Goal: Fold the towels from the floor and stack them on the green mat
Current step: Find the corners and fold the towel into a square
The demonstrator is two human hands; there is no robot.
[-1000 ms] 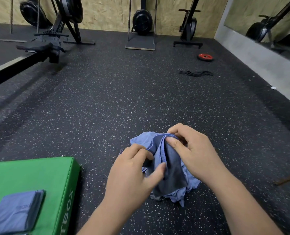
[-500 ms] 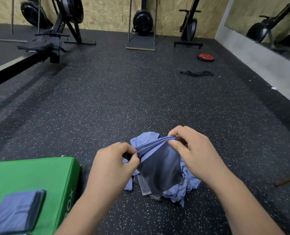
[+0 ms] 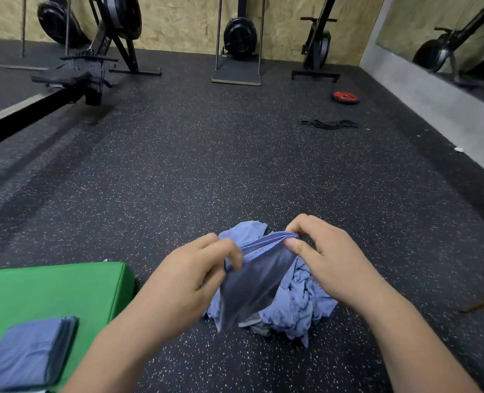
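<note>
A blue-grey towel (image 3: pixel 252 282) hangs between my hands just above a crumpled pile of blue towels (image 3: pixel 300 304) on the speckled black floor. My left hand (image 3: pixel 189 276) pinches the towel's upper edge at its left end. My right hand (image 3: pixel 326 256) pinches the same edge at its right end, so the edge is stretched between them. The green mat (image 3: pixel 51 290) lies at the lower left. A stack of folded blue towels (image 3: pixel 28 353) sits on its near part.
A rowing machine (image 3: pixel 65 83) stretches across the far left. More black gym machines (image 3: pixel 239 41) stand along the back wall. A red weight plate (image 3: pixel 345 97) and a black band (image 3: pixel 330 124) lie on the floor at the far right. A grey wall base runs along the right.
My left hand has slid left along the towel's top edge, away from my right hand. The towel has opened from a bunched fold into a hanging sheet above the pile.
</note>
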